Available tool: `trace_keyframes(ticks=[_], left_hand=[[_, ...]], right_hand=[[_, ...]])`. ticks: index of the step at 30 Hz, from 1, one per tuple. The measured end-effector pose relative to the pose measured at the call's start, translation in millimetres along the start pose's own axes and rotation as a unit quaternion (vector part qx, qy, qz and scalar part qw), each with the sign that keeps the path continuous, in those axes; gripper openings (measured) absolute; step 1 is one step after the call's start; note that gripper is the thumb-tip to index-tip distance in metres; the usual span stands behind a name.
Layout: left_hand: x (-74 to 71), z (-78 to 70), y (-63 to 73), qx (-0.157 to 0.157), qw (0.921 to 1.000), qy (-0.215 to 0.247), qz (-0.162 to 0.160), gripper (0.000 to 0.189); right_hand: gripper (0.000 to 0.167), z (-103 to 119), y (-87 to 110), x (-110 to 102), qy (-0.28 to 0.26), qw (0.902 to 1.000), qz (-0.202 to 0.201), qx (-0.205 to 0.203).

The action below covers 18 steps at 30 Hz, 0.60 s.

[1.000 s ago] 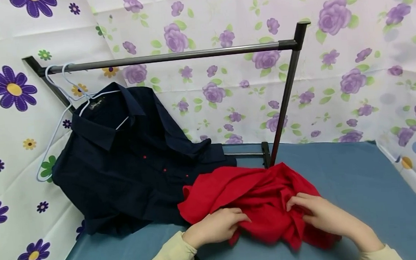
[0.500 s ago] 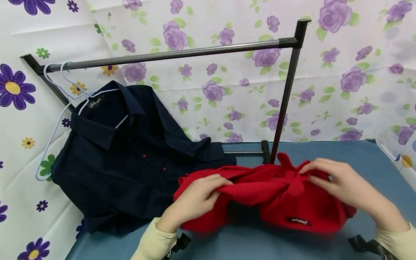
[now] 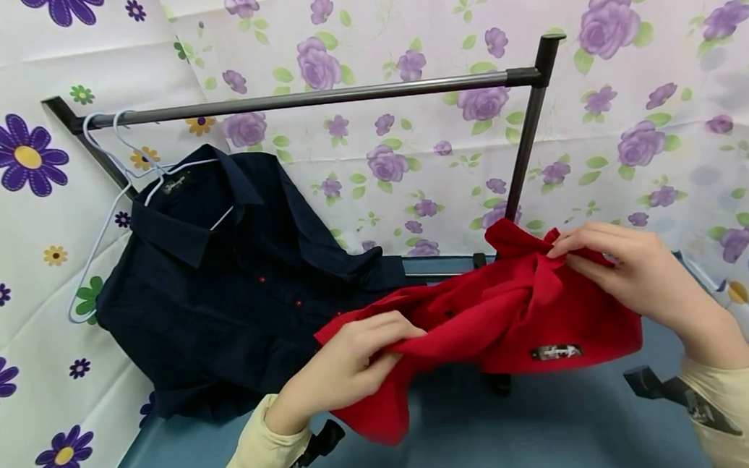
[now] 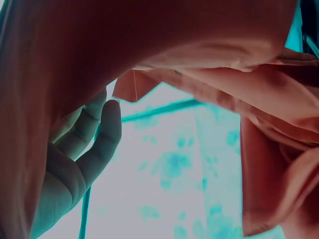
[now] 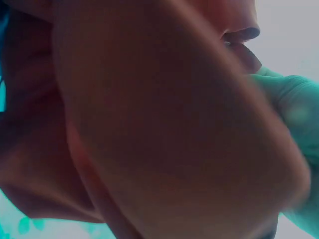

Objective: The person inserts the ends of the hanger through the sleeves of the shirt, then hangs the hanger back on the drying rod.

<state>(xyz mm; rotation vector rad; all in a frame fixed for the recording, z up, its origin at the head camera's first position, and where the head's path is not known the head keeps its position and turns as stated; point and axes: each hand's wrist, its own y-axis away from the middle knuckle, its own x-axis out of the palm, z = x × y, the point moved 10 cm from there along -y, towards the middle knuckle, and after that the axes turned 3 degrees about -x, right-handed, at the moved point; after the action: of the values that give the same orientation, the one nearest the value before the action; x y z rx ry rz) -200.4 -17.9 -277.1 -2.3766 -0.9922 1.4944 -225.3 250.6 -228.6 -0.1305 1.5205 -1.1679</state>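
Note:
A crumpled red shirt (image 3: 472, 321) with a small label near its lower right edge is held up above the blue table, between both hands. At its left part, my left hand (image 3: 347, 363) pinches the cloth between thumb and fingers. Higher up on the right, my right hand (image 3: 631, 267) pinches a gathered fold. In the left wrist view, cloth partly covers my left hand (image 4: 79, 159). Cloth fills most of the right wrist view, with part of my right hand (image 5: 299, 114) at the right edge.
A dark navy shirt (image 3: 242, 294) with red buttons hangs on a pale hanger (image 3: 149, 184) at the left of the metal rack (image 3: 313, 98). Another pale hanger (image 3: 98, 246) is beside it. The blue table (image 3: 558, 431) extends below; flowered sheets (image 3: 399, 29) stand behind.
Both hands have lifted the red shirt off the table and spread it between them. My right hand has moved up and right, my left hand up and left; the label has come into view.

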Motion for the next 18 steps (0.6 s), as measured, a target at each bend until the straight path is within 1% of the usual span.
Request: trace_keyframes(ticks=[3, 5, 9, 11, 13, 18], left_hand=[[14.4, -12.1, -0.8, 0.025, 0.9993, 0.004, 0.027, 0.033], [26.9, -18.8, -0.8, 0.038, 0.9982, 0.002, 0.048, 0.032], [62.7, -25.0, -0.8, 0.049, 0.9929, -0.018, 0.107, 0.029], [83.2, -24.0, 0.1, 0.047, 0.9885, -0.026, 0.141, 0.027], [102.8, -20.4, 1.9, 0.038, 0.9833, -0.03, 0.175, 0.027], [144.8, -8.7, 7.0, 0.011, 0.9704, -0.024, 0.24, 0.029]], right_hand=[[0.053, 2.3, -9.9, 2.7, -0.001, 0.9997, 0.001, -0.025], [0.054, 3.9, -15.3, 10.5, -0.007, 0.9991, 0.01, -0.042], [0.049, 5.5, -23.7, 36.5, -0.02, 0.9965, 0.054, -0.061], [0.048, 5.5, -25.5, 53.3, -0.026, 0.9945, 0.078, -0.066], [0.046, 5.6, -26.0, 71.5, -0.044, 0.9918, 0.097, -0.07], [0.036, 7.0, -23.0, 120.6, -0.084, 0.9842, 0.139, -0.071]])
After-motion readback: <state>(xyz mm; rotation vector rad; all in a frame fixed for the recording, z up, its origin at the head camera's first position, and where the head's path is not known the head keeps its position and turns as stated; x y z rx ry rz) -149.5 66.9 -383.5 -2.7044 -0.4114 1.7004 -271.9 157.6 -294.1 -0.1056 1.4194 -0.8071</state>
